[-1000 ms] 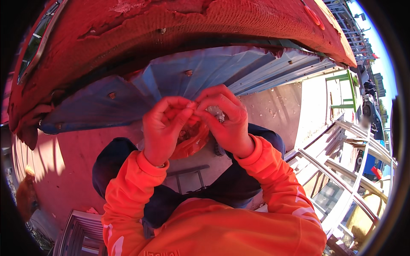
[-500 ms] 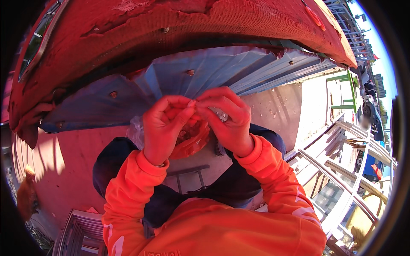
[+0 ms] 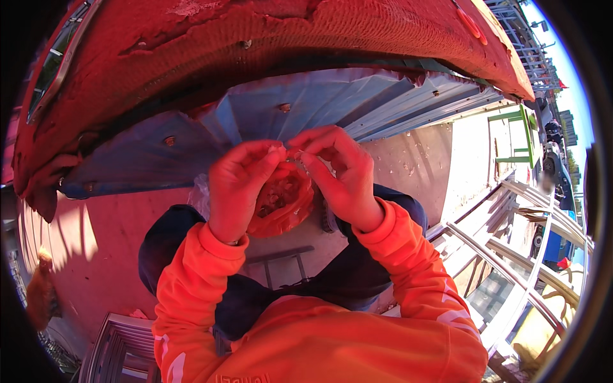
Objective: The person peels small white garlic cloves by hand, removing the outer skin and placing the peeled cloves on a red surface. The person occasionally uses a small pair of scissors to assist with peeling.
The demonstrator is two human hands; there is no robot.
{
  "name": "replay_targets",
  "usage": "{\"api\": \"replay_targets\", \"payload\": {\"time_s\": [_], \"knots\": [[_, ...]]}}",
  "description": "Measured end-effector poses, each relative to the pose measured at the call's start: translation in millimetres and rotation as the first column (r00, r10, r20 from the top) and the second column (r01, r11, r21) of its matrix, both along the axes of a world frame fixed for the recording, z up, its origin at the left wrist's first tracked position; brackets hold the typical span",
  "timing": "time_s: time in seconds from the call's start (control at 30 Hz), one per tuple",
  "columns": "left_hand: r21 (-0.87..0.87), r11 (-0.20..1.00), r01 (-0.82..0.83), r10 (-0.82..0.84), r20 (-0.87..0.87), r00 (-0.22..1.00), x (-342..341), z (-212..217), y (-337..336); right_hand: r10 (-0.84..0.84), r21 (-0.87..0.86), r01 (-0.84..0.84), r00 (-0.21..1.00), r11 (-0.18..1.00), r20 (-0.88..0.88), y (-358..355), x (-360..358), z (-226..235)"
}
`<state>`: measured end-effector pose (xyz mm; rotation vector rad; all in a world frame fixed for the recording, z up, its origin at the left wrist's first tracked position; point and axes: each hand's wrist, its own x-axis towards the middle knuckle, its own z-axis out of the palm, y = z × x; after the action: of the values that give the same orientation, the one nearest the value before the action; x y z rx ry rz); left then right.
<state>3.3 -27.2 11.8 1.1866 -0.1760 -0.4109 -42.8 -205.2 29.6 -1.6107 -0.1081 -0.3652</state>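
Both hands are raised in front of me, fingertips close together with a narrow gap between them. My left hand (image 3: 237,186) is closed in a pinch of thumb and fingers, with something small and pale at the tips that I cannot name. My right hand (image 3: 348,175) also pinches, thumb against bent fingers, at a tiny bit too small to make out. Just below and behind them is an orange-red plastic bag (image 3: 288,220), its mouth spread, holding several small shiny pieces. Clear crumpled plastic (image 3: 200,195) lies beside my left wrist.
A blue corrugated metal sheet (image 3: 268,115) stands ahead under a torn red cover (image 3: 211,41). White metal frames (image 3: 511,255) lean at the right, near a green stand (image 3: 529,137). Stacked frames (image 3: 118,348) sit at lower left. A small metal stand (image 3: 279,255) is between my legs.
My fingertips, which met half a second ago, have drawn slightly apart. My left hand has shifted a little left, leaving more of the bag's contents showing.
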Motion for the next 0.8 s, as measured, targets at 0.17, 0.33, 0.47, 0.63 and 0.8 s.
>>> {"api": "replay_targets", "payload": {"time_s": [0.17, 0.33, 0.47, 0.63, 0.8], "knots": [[0.023, 1.0, 0.011, -0.012, 0.076, 0.997, -0.4, -1.8, -0.7, -0.03, -0.355, 0.055, 0.997, 0.933, 0.078, -20.5, 7.0, -5.9], [0.072, 0.995, 0.068, -0.076, 0.109, 0.991, -1.1, -0.7, 2.6, 0.034, -0.281, -0.011, 0.996, 0.96, 0.078, -15.3, 5.6, 1.1], [0.055, 0.99, 0.13, -0.134, 0.08, 0.988, 1.1, -2.3, 6.0, 0.154, -0.241, -0.142, 0.987, 0.96, 0.034, -21.4, 6.0, 5.0], [-0.01, 0.979, 0.202, -0.201, 0.034, 0.979, 4.6, -3.8, 7.7, 0.203, -0.329, -0.173, 0.978, 0.928, 0.057, -25.9, 7.9, 9.3], [-0.016, 0.968, 0.251, -0.251, -0.006, 0.968, 7.9, -0.3, 10.6, 0.233, -0.382, -0.189, 0.97, 0.905, 0.071, -28.5, 8.7, 11.4]]}}
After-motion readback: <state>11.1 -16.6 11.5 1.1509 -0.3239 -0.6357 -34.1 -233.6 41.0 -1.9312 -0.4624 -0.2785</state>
